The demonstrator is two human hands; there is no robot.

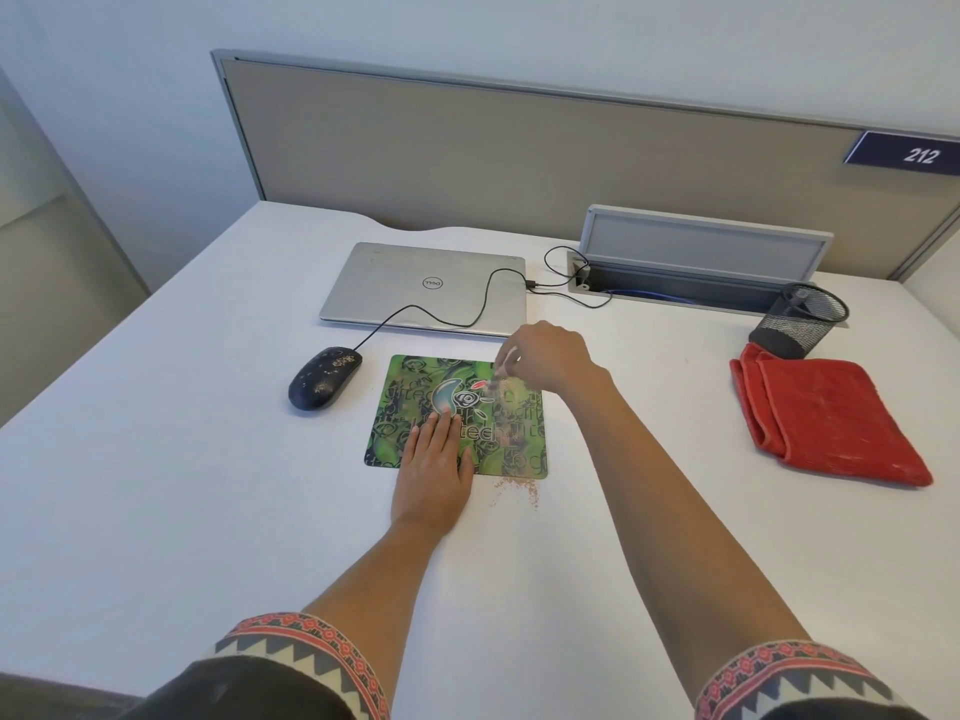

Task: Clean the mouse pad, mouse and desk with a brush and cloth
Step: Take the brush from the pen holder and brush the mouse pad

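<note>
– White laminate office desk (pixel 156 511), grey partition behind. Where is the green printed rubber mouse pad (pixel 395 407)?

– Mid-desk, in front of the person. The left hand (pixel 434 470) lies flat on the pad's near half, fingers straight, pinning it down. The right hand (pixel 550 358) is over the pad's far right part, fingertips pinched round a small brush (pixel 500 374). It is blurred, so I can't make out the bristles.

– Which way should the strokes run?

– I'd pull them toward the pad's near right corner, where tan crumbs (pixel 519 488) lie on the desk just off the edge. Use short, light strokes in one direction, so grit doesn't scatter left to the speckled black corded mouse (pixel 324 379) just beside the pad.

– And the wiping?

– That comes later, I think. The folded red cloth (pixel 826 418) lies well to the right of the pad. Press the left palm firmly so the pad won't slide.
</note>
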